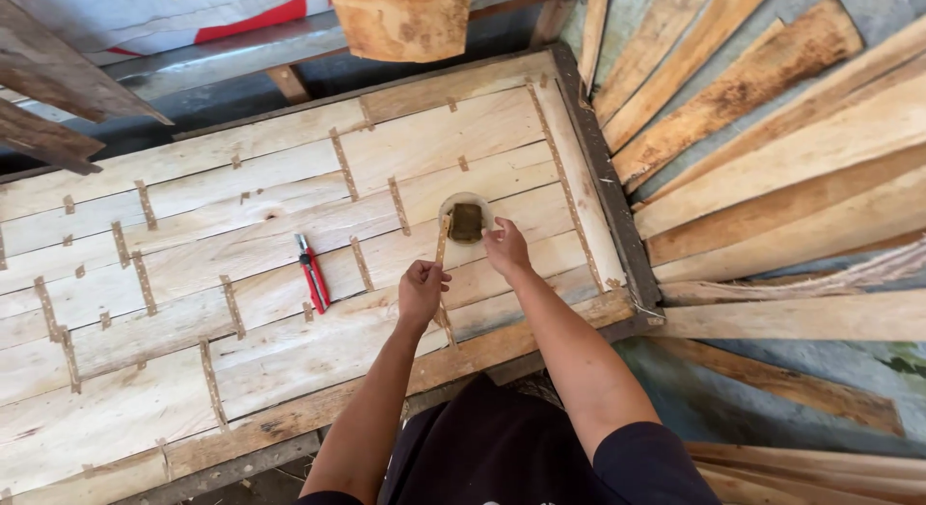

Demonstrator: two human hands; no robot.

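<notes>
Work surface: a wide panel of pale veneer sheets joined by short brown tape strips, on a dark-framed table. A small round clear dish holding a brown sponge sits near the panel's right edge. Right hand touches the dish's near rim, fingers curled narrow. Left hand, just below-left of the dish, pinches a thin brown tape strip. Judgement: wet the strip evenly, keep it taut. A red-handled cutter lies left of the dish; loose bark-edged wood slats crowd its right.
</notes>
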